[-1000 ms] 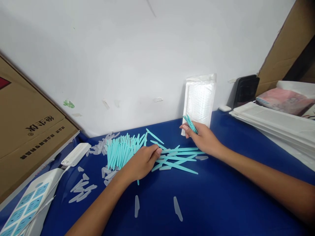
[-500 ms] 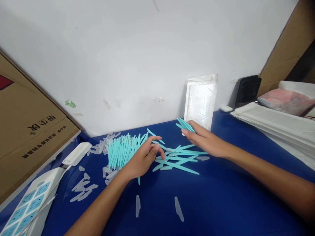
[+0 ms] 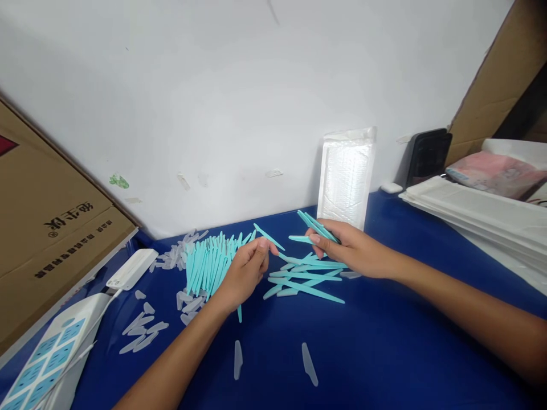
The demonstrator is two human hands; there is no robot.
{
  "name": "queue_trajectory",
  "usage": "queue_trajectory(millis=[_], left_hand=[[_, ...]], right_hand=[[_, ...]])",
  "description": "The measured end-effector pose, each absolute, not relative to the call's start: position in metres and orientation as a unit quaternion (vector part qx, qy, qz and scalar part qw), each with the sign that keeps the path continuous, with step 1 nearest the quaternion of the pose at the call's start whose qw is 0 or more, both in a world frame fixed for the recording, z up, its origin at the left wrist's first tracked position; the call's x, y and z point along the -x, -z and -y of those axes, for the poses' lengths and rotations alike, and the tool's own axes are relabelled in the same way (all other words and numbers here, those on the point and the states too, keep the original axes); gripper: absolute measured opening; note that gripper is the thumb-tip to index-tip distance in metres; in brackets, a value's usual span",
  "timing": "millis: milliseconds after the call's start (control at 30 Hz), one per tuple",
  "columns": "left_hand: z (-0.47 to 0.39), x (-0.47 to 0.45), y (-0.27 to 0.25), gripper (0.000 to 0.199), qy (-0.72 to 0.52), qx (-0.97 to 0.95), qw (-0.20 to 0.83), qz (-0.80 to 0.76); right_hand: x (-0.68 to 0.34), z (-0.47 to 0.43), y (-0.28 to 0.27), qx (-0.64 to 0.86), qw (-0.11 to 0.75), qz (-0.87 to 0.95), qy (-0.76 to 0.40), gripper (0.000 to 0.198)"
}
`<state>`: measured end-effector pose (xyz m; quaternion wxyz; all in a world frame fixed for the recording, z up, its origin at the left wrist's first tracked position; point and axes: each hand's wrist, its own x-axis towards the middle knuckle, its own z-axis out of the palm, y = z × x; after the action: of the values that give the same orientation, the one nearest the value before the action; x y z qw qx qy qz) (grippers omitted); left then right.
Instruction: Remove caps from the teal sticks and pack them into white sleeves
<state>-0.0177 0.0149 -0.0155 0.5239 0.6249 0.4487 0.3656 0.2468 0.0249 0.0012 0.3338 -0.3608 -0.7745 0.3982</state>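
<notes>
My right hand (image 3: pixel 346 245) is closed round a small bunch of teal eyebrow razors (image 3: pixel 316 225), and one of these points left from between the fingers. To its left, my left hand (image 3: pixel 248 267) is pinched shut at the end of another eyebrow razor (image 3: pixel 287 258) over the loose pile; the fingers partly hide the grip. Several crossed razors (image 3: pixel 307 287) lie between and below the hands. Behind the left hand stretches a dense row of teal razors (image 3: pixel 207 265), with a single razor (image 3: pixel 269 236) lying at its far right.
Translucent blade caps (image 3: pixel 143 330) are scattered on the blue table (image 3: pixel 384 353), two near the front. A power strip (image 3: pixel 55 359) and white box (image 3: pixel 132 269) sit left by a carton (image 3: pixel 51 228). A silvery pouch (image 3: pixel 346 176) leans on the wall; white envelopes (image 3: pixel 478 216) are stacked right.
My left hand's spread fingers have closed into a pinch. My right hand has dropped slightly, and one razor in it now sticks out to the left.
</notes>
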Motion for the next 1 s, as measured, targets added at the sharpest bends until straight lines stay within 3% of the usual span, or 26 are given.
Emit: queue_trajectory(millis=[133, 433, 867, 1000], left_hand=[[-0.012, 0.015, 0.013, 0.033, -0.371, -0.577, 0.586, -0.431], [-0.007, 0.010, 0.011, 0.031, -0.380, -0.583, 0.587, -0.415], [-0.009, 0.006, 0.016, 0.034, -0.433, -0.615, 0.457, -0.473], [-0.011, 0.009, 0.018, 0.038, -0.419, -0.611, 0.464, -0.485]], right_hand=[[-0.245, -0.026, 0.002, 0.368, 0.332, 0.768, -0.405, 0.037], [-0.242, -0.027, 0.006, 0.374, 0.326, 0.772, -0.397, 0.042], [-0.239, -0.024, 0.000, 0.378, 0.365, 0.721, -0.452, 0.038], [-0.242, -0.028, 0.004, 0.376, 0.356, 0.737, -0.435, 0.040]])
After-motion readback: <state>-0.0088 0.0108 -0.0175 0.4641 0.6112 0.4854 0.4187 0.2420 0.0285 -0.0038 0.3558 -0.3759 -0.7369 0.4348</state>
